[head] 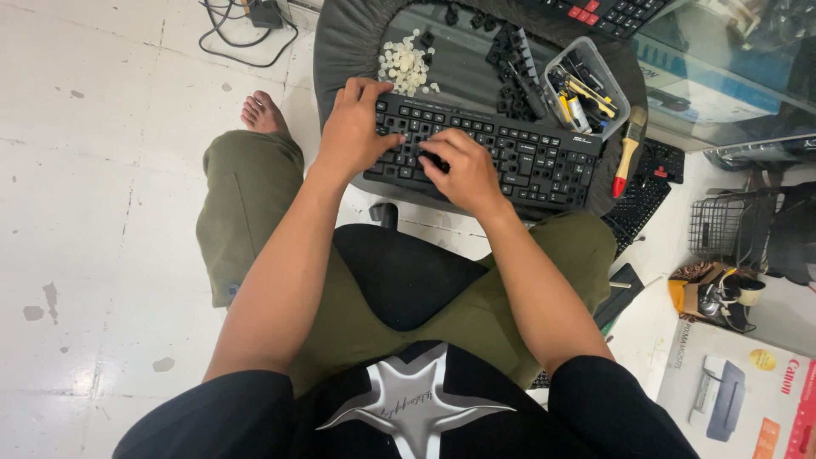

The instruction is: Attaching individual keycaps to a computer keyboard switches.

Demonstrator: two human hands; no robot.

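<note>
A black keyboard (527,157) lies across a round grey padded seat (340,42) in front of me. My left hand (355,127) grips the keyboard's left end, thumb on top near the upper edge. My right hand (463,170) rests on the keys near the middle, fingers curled down and pressing on a key. Behind the keyboard lie a heap of small white rubber domes (404,64) and a cluster of loose black keycaps (512,72).
A clear plastic tub (586,85) of tools sits at the seat's right, a red-handled paintbrush (627,153) beside it. More keyboards (646,191) lie right, with a wire basket (722,225), a printer box (731,395) and cables (238,30) on the white floor.
</note>
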